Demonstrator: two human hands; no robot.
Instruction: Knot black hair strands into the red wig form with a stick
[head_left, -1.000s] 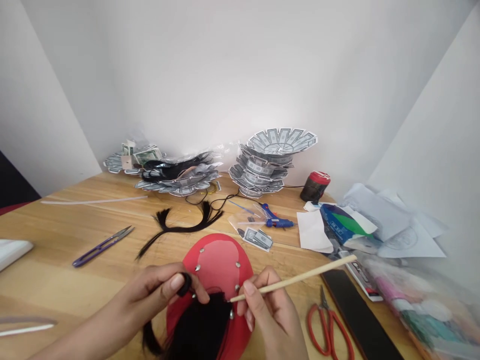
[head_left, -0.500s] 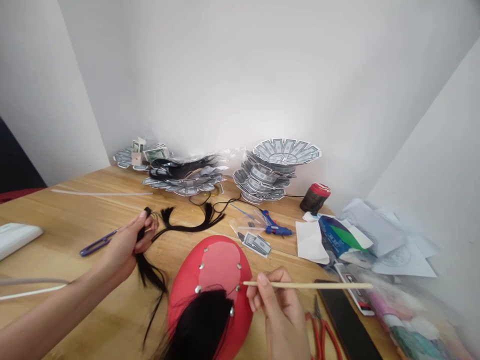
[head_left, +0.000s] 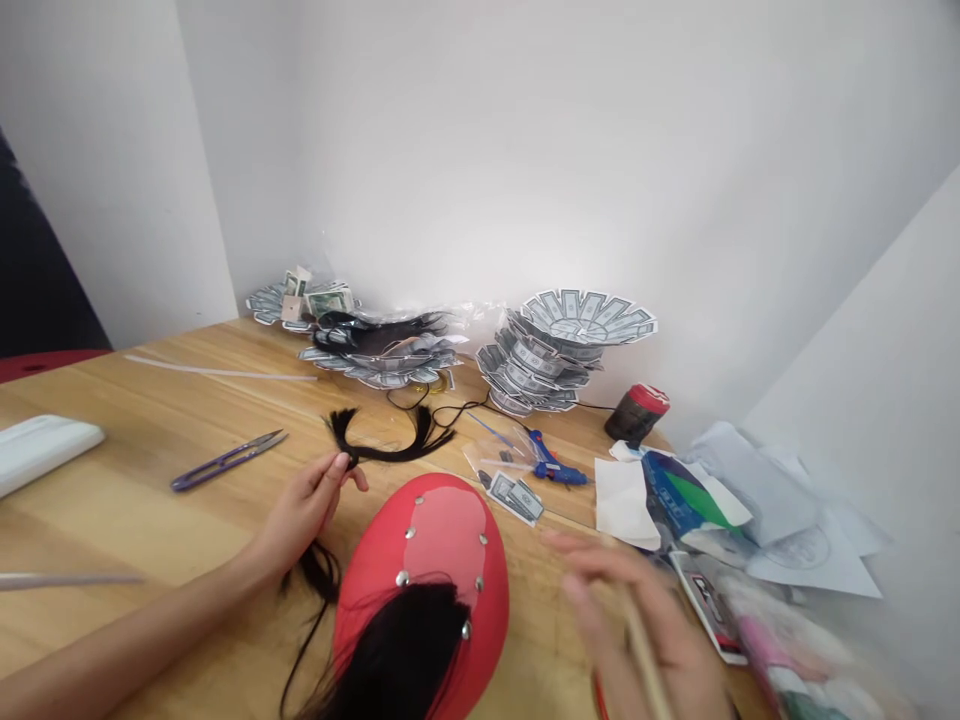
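My left hand (head_left: 319,500) is closed, thumb and fingertips pinching a dark part of the black hair strands (head_left: 386,455) that curve across the table. More black hair (head_left: 319,572) trails below its wrist. Right of it stands a rounded red form (head_left: 480,500) with a pink panel (head_left: 444,525) edged by several silver studs. A thick tuft of black hair (head_left: 405,650) covers its near side. My right hand (head_left: 637,610), smeared by motion, is to the right of the red form. A thin pale wooden stick (head_left: 643,650) lies in its grip, pointing toward me.
Purple thread snips (head_left: 225,462) lie at left, near a white box (head_left: 45,450). Farther back are stacked paper-banknote dishes (head_left: 540,355), a hair-filled dish (head_left: 382,370) and a blue glue gun (head_left: 555,460). Papers (head_left: 750,480) and plastic bags (head_left: 802,640) crowd the right.
My left hand has moved right and down to the curved hair strands, away from the snips. My right hand has drawn back from the red form, and the stick has swung to point toward me.
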